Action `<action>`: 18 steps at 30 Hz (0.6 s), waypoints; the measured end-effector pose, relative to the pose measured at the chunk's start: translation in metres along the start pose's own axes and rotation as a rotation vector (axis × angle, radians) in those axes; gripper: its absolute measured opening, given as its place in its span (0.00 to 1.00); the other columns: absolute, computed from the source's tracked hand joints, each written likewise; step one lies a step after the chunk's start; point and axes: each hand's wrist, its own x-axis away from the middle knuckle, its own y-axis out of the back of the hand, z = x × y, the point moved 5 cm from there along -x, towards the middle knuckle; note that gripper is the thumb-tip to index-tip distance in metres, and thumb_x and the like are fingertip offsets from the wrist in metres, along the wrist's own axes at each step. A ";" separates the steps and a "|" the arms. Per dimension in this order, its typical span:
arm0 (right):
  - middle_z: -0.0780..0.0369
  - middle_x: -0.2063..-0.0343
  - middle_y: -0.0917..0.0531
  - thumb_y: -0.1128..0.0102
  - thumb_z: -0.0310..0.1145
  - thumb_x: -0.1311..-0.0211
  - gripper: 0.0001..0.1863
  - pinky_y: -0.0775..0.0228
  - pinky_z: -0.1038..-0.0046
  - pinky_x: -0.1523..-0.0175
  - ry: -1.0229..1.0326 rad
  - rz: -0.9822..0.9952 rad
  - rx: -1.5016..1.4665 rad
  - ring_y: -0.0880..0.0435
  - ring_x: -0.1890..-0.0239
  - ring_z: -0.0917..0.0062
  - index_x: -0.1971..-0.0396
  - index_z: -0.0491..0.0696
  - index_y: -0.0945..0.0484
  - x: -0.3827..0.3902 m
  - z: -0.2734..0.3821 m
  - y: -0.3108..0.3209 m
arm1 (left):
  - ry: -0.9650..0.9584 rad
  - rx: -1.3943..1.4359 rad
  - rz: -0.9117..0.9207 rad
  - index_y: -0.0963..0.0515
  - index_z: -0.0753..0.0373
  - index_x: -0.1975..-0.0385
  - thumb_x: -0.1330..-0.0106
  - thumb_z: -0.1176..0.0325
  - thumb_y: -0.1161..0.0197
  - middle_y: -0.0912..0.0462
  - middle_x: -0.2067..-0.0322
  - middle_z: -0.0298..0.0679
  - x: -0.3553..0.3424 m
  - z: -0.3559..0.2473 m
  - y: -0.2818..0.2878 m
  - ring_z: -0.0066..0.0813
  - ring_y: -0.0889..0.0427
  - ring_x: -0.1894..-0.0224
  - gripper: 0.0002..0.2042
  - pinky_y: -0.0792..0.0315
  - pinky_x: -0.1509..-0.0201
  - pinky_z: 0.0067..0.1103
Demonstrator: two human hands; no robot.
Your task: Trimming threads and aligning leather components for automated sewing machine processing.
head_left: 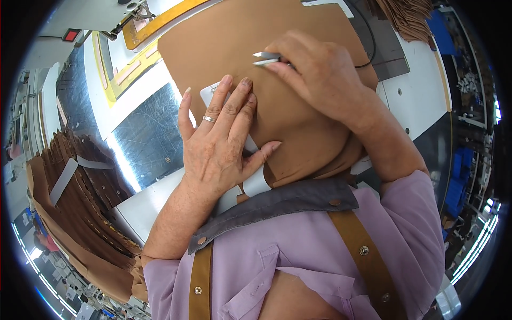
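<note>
My left hand (216, 141) lies on a large brown leather-like panel (213, 42), its fingers outstretched and pressing down. A white piece (207, 97) shows beside its index finger. Between thumb and wrist, a white strip (257, 183) comes out; whether the two are one piece is hidden. Closed around a pair of small metal thread snips (265, 57), my right hand (320, 74) hovers over or rests on the panel. The two pointed blades are apart and point left. The panel's near part folds and bunches close to my apron (277, 202).
A stack of brown pieces (85, 197) tied with a white band stands at left. More brown pieces (402, 18) lie at the far right. A yellow frame (125, 74) and part of a sewing machine (96, 21) are at the far left, above a metal plate (146, 138).
</note>
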 end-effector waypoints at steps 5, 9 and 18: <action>0.59 0.65 0.17 0.33 0.32 0.35 0.10 0.23 0.66 0.62 0.014 0.031 -0.037 0.14 0.66 0.66 0.57 0.45 0.19 0.002 -0.005 0.007 | -0.007 -0.009 0.056 0.21 0.62 0.43 0.45 0.38 0.27 0.26 0.31 0.37 -0.002 -0.002 -0.002 0.35 0.29 0.28 0.38 0.61 0.20 0.45; 0.60 0.64 0.18 0.32 0.32 0.36 0.11 0.23 0.67 0.64 0.034 0.051 0.019 0.14 0.67 0.66 0.57 0.46 0.18 0.002 0.003 0.003 | -0.001 -0.016 0.041 0.23 0.59 0.37 0.45 0.35 0.29 0.27 0.30 0.36 -0.001 -0.001 -0.005 0.34 0.30 0.27 0.41 0.60 0.20 0.45; 0.62 0.63 0.18 0.31 0.33 0.38 0.12 0.22 0.68 0.64 0.040 0.085 0.068 0.13 0.68 0.68 0.57 0.46 0.19 0.001 0.010 -0.003 | -0.004 -0.069 0.062 0.26 0.50 0.31 0.44 0.32 0.31 0.27 0.30 0.34 -0.001 -0.003 -0.004 0.32 0.30 0.27 0.43 0.60 0.20 0.46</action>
